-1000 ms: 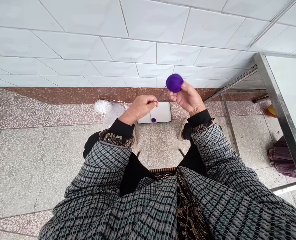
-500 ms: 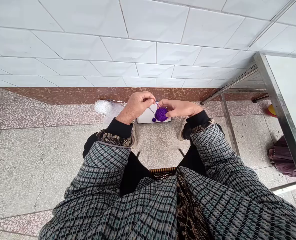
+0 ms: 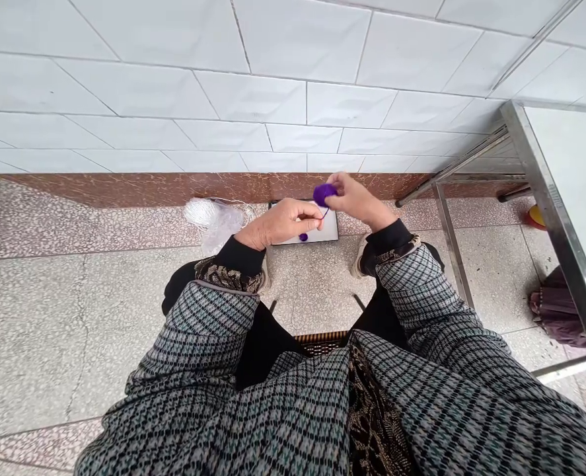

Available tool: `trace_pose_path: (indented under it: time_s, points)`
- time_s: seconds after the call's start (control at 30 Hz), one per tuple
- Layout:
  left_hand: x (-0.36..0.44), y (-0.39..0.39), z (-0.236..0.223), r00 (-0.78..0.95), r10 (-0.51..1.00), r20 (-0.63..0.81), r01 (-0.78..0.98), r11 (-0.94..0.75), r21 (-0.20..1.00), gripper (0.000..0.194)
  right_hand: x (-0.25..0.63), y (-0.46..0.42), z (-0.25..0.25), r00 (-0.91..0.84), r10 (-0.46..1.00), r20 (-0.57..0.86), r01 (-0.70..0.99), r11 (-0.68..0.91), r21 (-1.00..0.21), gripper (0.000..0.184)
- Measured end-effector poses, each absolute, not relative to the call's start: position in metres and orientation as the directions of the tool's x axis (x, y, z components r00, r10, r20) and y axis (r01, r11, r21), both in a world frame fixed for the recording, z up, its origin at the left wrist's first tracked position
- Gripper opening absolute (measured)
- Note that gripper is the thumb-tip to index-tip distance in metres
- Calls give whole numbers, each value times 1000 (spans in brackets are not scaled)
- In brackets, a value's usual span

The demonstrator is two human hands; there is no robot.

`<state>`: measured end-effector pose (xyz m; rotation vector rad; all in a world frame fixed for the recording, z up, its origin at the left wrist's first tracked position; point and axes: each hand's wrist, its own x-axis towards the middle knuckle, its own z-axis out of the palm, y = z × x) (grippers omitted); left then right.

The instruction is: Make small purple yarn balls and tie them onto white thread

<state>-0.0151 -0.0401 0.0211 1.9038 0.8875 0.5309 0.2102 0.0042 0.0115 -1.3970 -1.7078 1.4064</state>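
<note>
1. fuzzy white yarn (image 3: 201, 213) sits with a see-through bag (image 3: 218, 231) on the floor, at nine o'clock from the left hand.
2. the left hand (image 3: 289, 221) has its thumb and pointing finger pressed together, pinching a purple thread (image 3: 326, 213).
3. a flat white tray (image 3: 328, 231) with a dark edge lies on the floor below the hands. a little purple round thing (image 3: 303, 237) shows over it, at four o'clock from the left hand.
4. the purple yarn ball (image 3: 325, 194) is up at two o'clock from the left hand, and the thread runs between them.
5. the right hand (image 3: 351, 196) has its fingers and thumb around the ball, holding it at nine o'clock.
6. a metal-edged table (image 3: 570, 152) stands at three o'clock from the right hand.
</note>
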Motion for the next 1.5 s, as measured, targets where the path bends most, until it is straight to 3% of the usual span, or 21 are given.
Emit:
trace_pose_path:
  time_s: [0.1, 0.2, 0.33, 0.43, 0.53, 0.67, 0.77, 0.87, 0.97, 1.03, 1.13, 1.23, 1.37, 1.5]
  points:
    - [-22, -37, 22, 505, 861, 57, 396, -290, 872, 20, 210, -3, 19, -647, 684, -336, 472, 14, -882, 37]
    - [-27, -32, 21, 404, 912, 73, 431, -260, 864, 18, 215, -6, 25, -804, 533, -263, 253, -93, -963, 40]
    - [-25, -29, 16, 380, 925, 18, 460, -206, 864, 17, 221, -1, 21, -704, 710, 9, -183, -170, -968, 51]
    - [-17, -31, 13, 476, 879, -28, 455, -219, 863, 18, 222, 5, 19, -464, 885, 44, -291, -105, -951, 57]
    - [-11, -34, 14, 667, 742, -68, 399, -279, 873, 21, 217, 8, 16, -307, 951, -44, -198, -109, -974, 47]
    - [-11, -38, 20, 778, 623, -73, 339, -320, 885, 24, 206, 6, 10, -284, 937, -203, 116, -177, -977, 35]
    - [-17, -39, 23, 715, 696, -64, 384, -315, 868, 23, 202, 0, 11, -353, 890, -287, 341, -164, -926, 35]
    - [-23, -37, 23, 564, 825, 1, 435, -299, 849, 23, 204, -5, 20, -529, 770, -357, 437, -114, -892, 34]
    - [-27, -33, 20, 444, 893, 70, 460, -295, 838, 22, 210, -8, 26, -740, 574, -350, 354, -110, -929, 37]
    - [-29, -30, 18, 401, 913, 79, 479, -283, 831, 20, 214, -6, 26, -818, 528, -227, 168, -158, -973, 41]
    - [-27, -29, 16, 370, 928, 44, 497, -238, 835, 20, 219, -1, 21, -726, 687, 2, -171, -177, -969, 52]
    - [-20, -32, 15, 452, 892, -10, 478, -233, 847, 20, 220, 6, 16, -510, 858, 53, -279, -107, -954, 59]
    - [-10, -39, 20, 663, 747, -46, 396, -298, 869, 21, 212, 7, 13, -359, 926, -116, -28, -135, -990, 45]
    - [-13, -41, 23, 629, 777, -4, 396, -316, 863, 21, 203, 0, 15, -402, 871, -282, 376, -123, -918, 35]
